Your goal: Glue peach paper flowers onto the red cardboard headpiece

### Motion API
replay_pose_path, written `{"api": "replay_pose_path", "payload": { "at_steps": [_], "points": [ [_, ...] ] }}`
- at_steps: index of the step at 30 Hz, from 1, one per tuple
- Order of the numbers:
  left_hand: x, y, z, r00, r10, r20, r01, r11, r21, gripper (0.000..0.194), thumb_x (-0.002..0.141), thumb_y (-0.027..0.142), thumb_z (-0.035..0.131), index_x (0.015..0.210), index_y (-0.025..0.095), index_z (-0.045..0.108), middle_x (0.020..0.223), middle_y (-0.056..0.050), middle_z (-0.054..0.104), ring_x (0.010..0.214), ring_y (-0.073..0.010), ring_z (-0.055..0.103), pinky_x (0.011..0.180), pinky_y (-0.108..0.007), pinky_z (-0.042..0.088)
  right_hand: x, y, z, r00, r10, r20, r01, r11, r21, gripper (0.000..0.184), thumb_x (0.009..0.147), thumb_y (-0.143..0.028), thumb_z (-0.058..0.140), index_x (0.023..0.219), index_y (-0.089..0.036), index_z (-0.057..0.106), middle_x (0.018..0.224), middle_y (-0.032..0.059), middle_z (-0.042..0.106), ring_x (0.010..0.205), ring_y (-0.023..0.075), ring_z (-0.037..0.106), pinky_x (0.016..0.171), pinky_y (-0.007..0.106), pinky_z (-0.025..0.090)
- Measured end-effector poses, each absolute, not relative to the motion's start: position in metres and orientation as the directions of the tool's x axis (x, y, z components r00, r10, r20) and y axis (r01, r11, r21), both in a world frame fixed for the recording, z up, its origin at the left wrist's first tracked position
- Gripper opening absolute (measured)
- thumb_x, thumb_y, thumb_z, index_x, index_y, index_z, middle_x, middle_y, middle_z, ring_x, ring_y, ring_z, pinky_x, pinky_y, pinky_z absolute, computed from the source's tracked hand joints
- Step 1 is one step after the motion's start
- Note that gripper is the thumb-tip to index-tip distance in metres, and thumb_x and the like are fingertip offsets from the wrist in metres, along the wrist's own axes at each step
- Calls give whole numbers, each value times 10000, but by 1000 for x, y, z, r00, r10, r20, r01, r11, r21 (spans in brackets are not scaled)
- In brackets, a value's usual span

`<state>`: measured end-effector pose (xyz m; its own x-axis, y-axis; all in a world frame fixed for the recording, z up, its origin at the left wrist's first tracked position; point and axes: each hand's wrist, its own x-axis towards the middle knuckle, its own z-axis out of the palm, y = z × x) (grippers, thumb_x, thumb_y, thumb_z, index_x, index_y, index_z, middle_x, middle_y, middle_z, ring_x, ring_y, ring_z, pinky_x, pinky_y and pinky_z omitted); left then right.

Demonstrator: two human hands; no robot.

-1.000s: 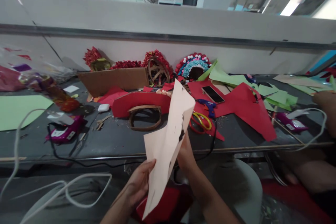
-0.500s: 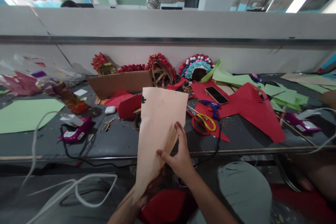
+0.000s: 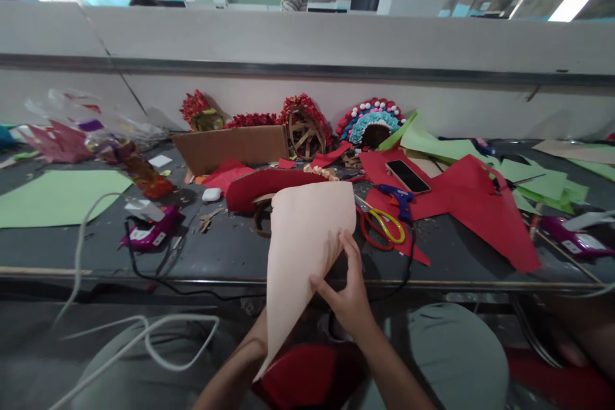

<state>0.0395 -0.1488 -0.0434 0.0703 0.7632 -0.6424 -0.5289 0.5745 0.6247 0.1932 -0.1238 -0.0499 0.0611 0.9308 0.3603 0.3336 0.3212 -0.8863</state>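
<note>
Your left hand is hidden behind the pale sheet [image 3: 310,230], its grip unseen. The sheet, left of your right hand [image 3: 350,295], now curves along its top edge, nearly straight half a second ago, which suggests flexing or turning. Your right hand's thumb and fingertips spread against it; whether they pinch cannot be told. Scissors [image 3: 372,210] lie beyond, to its right.

Grey table [image 3: 216,262]: before you, under a white case [image 3: 211,195]
Green sheet [image 3: 57,198]: left of the case
Purple block [image 3: 161,229]: nearer you than the case
</note>
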Motion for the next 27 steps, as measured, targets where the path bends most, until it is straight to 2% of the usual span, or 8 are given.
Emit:
{"api": "replay_pose_path", "payload": {
  "at_steps": [4,6,8,10,14,20,23,27],
  "points": [
    [33,-143,-24,-23,803,-596,-383,543,747,221,566,173,743,779,158,690,647,-36,698,716,-221,644,605,-247,489,215,-129,-59,190,919,345,261,292,-920,565,781,-328,601,1287,-238,366,1397,129,331,1292,254,332,1019,487,345],
    [26,-141,-15,-123,828,-547,-265,504,822,157,574,174,729,716,144,671,585,-19,677,621,-185,617,559,-221,470,228,-132,-66,252,923,292,185,250,-950,498,781,-326,600,1235,-236,417,1313,129,434,1174,236,472,948,439,426],
    [17,-139,-9,-163,830,-533,-185,505,843,139,592,180,715,710,134,659,562,-16,670,513,-155,574,511,-214,451,241,-135,-75,265,943,202,90,184,-979,511,755,-331,630,1218,-248,429,1179,108,543,997,208,583,854,395,490],
    [8,-136,-6,-188,820,-540,-160,517,841,172,614,193,705,764,127,656,556,-17,670,448,-142,547,483,-216,441,251,-137,-84,266,958,110,-26,122,-992,538,704,-360,676,1187,-264,460,1065,80,610,901,205,617,788,378,517],
    [-6,-131,-3,-248,797,-551,-193,516,834,178,685,169,645,853,111,630,606,-39,687,479,-154,591,463,-206,434,268,-137,-95,293,956,-6,-156,41,-987,477,613,-466,717,1018,-249,591,960,75,674,911,254,627,769,405,523],
    [-19,-129,0,-260,803,-537,-222,491,842,216,700,158,615,914,136,598,627,-33,690,459,-152,595,445,-213,441,298,-116,-68,193,973,-129,-209,-88,-974,378,729,-490,621,947,-184,658,919,94,700,819,225,661,723,363,530],
    [-25,-127,0,-280,807,-520,-188,485,854,280,677,241,659,935,142,610,618,-32,687,439,-155,584,443,-227,448,312,-98,-47,113,979,-167,-208,-141,-968,393,705,-478,659,950,-171,664,911,99,703,772,192,663,698,320,530],
    [-34,-115,-6,-308,870,-384,-42,391,919,416,604,416,718,899,131,650,595,-40,673,504,-185,599,499,-265,481,320,-65,-27,-95,986,-138,-13,-140,-990,425,668,-428,710,1006,-182,635,971,83,693,807,164,654,755,304,517]
  ]
}}
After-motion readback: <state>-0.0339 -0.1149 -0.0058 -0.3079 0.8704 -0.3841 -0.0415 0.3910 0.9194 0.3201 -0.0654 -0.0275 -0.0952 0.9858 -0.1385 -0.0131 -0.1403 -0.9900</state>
